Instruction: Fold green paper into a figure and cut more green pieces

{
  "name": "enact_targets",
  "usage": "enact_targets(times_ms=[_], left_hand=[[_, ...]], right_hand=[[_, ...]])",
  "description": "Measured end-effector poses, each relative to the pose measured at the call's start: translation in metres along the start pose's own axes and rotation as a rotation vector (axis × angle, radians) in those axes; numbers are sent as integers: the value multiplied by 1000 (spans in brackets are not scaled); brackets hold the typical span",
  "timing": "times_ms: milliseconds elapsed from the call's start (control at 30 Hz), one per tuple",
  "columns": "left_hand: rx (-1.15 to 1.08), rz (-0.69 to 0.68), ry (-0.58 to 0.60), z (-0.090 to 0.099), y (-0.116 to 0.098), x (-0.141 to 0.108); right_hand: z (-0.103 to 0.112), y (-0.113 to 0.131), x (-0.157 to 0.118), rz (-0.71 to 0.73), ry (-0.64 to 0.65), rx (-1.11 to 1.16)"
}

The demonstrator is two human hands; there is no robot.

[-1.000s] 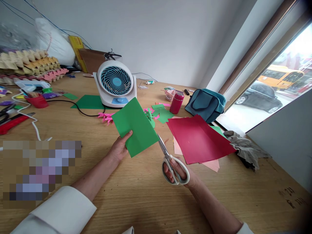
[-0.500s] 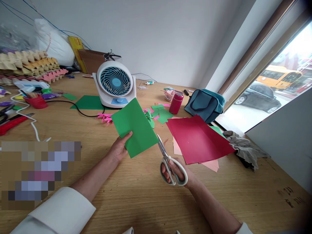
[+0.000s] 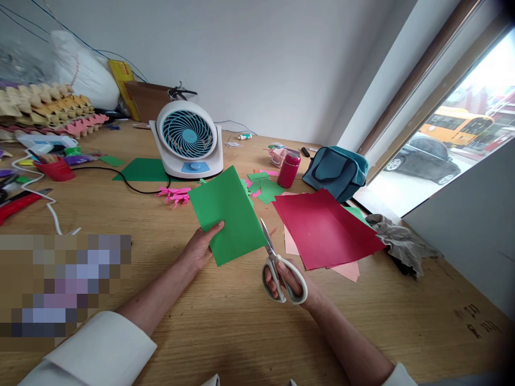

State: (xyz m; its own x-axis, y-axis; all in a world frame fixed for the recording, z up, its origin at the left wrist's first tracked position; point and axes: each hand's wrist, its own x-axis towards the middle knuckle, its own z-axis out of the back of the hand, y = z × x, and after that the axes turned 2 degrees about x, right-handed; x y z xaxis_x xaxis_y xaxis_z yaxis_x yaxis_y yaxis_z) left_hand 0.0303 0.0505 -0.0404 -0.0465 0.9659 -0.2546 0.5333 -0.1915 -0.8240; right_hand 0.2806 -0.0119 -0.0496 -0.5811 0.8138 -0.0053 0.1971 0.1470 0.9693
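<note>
My left hand (image 3: 203, 246) pinches a sheet of green paper (image 3: 227, 214) by its lower left edge, thumb on top, and holds it above the table. Fingers of my right hand (image 3: 287, 279) are through the handles of white-and-grey scissors (image 3: 276, 262). The scissor blades point up and away from me, right at the paper's right-hand corner; whether they touch it I cannot tell. To the right of the scissors lie red sheets (image 3: 325, 230) over pale pink paper (image 3: 346, 271).
A white fan (image 3: 189, 136) stands behind the green sheet. Pink paper scraps (image 3: 176, 195) and green pieces (image 3: 267, 188) lie beyond it. Farther right are a red can (image 3: 288, 169), a teal bag (image 3: 337, 171) and a grey cloth (image 3: 402, 241). A red container (image 3: 56, 167) sits at left.
The green paper in my left hand has shifted slightly right and down, bringing its corner closer to the scissor blades. The whole view has moved slightly.
</note>
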Motion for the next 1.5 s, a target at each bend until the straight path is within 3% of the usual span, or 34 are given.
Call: enact_targets(times_ms=[567, 900, 1500], left_hand=[[7, -1, -10, 1, -1, 1], [60, 22, 66, -3, 6, -6], [43, 35, 50, -4, 6, -6]], right_hand=[[-4, 2, 0, -44, -33, 4], [-3, -2, 2, -19, -46, 33], [-13, 9, 1, -24, -117, 33]])
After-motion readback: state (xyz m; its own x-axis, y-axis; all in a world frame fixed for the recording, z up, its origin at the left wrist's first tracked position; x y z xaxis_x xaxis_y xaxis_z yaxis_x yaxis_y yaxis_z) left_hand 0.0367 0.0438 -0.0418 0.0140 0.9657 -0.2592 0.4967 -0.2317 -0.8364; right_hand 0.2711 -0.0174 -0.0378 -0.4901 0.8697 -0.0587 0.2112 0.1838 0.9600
